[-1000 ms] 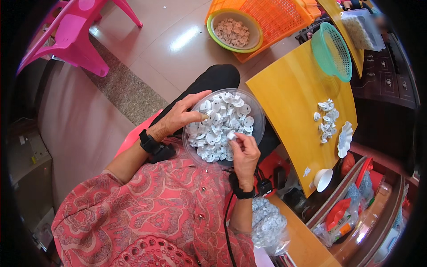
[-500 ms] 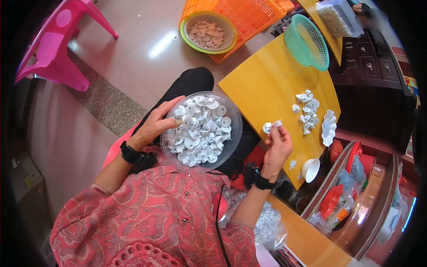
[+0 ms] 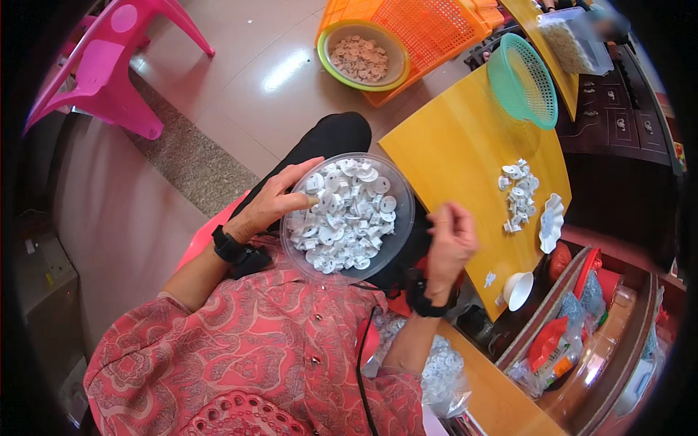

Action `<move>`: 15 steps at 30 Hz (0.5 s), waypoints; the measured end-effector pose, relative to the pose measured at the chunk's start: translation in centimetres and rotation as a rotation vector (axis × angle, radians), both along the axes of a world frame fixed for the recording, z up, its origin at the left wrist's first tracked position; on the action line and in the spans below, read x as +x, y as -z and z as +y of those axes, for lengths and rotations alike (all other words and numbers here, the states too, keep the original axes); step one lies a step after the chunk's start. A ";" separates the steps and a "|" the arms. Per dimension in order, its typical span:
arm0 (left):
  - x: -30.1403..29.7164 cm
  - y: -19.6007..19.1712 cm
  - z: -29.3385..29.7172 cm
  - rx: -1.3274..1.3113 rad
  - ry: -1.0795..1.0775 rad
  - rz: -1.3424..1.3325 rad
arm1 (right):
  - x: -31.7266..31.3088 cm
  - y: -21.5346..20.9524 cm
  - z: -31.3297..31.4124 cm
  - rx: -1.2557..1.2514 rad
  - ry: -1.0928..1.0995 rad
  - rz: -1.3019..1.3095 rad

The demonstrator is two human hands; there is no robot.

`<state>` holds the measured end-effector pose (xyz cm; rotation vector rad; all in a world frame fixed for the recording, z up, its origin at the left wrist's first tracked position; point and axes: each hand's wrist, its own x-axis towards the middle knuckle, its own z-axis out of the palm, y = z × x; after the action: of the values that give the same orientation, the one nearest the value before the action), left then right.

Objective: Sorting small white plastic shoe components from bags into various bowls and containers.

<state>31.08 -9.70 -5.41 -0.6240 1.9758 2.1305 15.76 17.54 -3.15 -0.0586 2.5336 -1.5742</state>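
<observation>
A clear round plastic bowl (image 3: 404,236) rests on my lap, heaped with small white round-headed plastic pieces (image 3: 349,214). My left hand (image 3: 280,195) grips its left rim, thumb over the pieces and fingers along the outside. To the right of the bowl, over the yellow table's near edge, is my right hand (image 3: 451,236). Its fingers are curled but smeared by motion; no piece shows in them. On the yellow table (image 3: 443,138) lies a loose cluster of the same white pieces (image 3: 520,200).
Beside the cluster sit a white fluted dish (image 3: 551,224) and a small white bowl (image 3: 518,292). A green basket (image 3: 520,80) stands at the table's far end. Beyond are an orange crate (image 3: 425,36), a lime-rimmed basin (image 3: 327,64) of pale pieces and a pink chair (image 3: 109,69).
The white piece that my right hand held up is no longer visible in its fingers. That hand has moved closer to the bowl. My left hand keeps its hold; the whole view has shifted slightly.
</observation>
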 end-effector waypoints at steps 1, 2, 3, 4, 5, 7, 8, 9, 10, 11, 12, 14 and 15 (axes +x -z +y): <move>0.0 0.1 0.0 0.004 0.002 0.015 | 1.4 0.5 -1.1 0.014 -0.172 -0.018; 0.1 0.1 0.0 -0.012 0.005 0.002 | 2.5 1.0 -2.3 0.063 -0.320 0.102; 0.0 0.1 0.0 -0.015 0.004 -0.002 | 3.3 1.4 -3.4 0.111 -0.467 0.224; 0.1 0.0 0.1 -0.006 -0.003 0.004 | 4.3 1.7 -4.5 0.128 -0.510 0.170; 0.1 0.0 0.1 0.005 -0.006 0.012 | 5.0 1.9 -5.2 0.147 -0.547 0.118; 0.1 0.4 0.1 -0.017 0.000 0.021 | 5.9 3.3 -5.6 0.235 -0.599 0.182; 0.1 0.6 0.1 -0.037 0.008 0.030 | 6.3 3.5 -6.1 0.277 -0.540 0.205; 0.2 0.6 0.0 -0.039 0.006 0.030 | 6.5 3.6 -6.4 0.318 -0.480 0.228; 0.2 0.6 0.0 -0.054 0.008 0.034 | 6.5 3.2 -6.9 0.305 -0.466 0.205; 0.3 0.7 0.0 -0.068 0.011 0.038 | 6.4 3.4 -7.0 0.305 -0.468 0.206; 0.3 0.6 0.0 -0.068 0.010 0.038 | 6.1 3.8 -7.0 0.299 -0.513 0.271; 0.4 0.5 -0.1 -0.092 0.022 0.023 | 5.8 3.9 -7.3 0.293 -0.557 0.336; 0.4 0.5 -0.1 -0.092 0.021 0.024 | 5.7 3.8 -7.4 0.320 -0.574 0.353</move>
<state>31.45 -9.79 -5.96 -0.5920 2.0934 2.0542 21.49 10.17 -6.93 -0.9996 2.6310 -0.9948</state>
